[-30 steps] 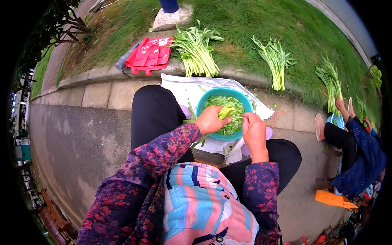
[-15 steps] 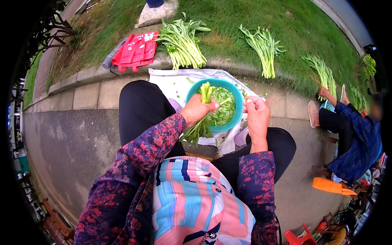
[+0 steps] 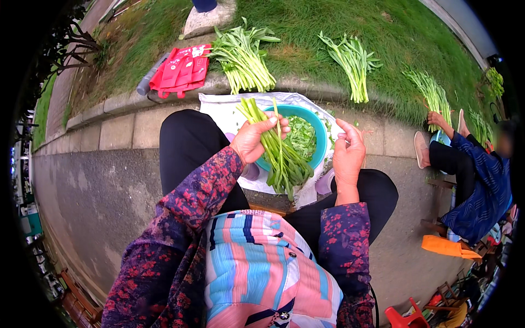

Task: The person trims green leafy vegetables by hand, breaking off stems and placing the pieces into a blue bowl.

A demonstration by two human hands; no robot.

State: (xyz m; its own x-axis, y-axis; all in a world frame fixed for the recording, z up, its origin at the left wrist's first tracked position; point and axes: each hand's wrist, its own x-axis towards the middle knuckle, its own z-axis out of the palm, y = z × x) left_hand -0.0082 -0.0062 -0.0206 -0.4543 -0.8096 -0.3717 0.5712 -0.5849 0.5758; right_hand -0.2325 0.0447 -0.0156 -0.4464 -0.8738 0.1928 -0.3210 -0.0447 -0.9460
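The left hand (image 3: 256, 141) grips long greens (image 3: 285, 163) slanting across the basin's (image 3: 321, 134) left side; the right hand (image 3: 349, 157), loosely curled beside it, holds nothing visible. Short pieces (image 3: 302, 135) already fill its bottom; whole bunches (image 3: 245, 63) remain beyond, on the grass (image 3: 306, 27).

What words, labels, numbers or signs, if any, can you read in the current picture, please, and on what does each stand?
No text can be read.
Red bag: pale printed marks, too small and blurred to read.
Teal basin: no lettering visible.
Far background at the left edge: too small and dark to tell.
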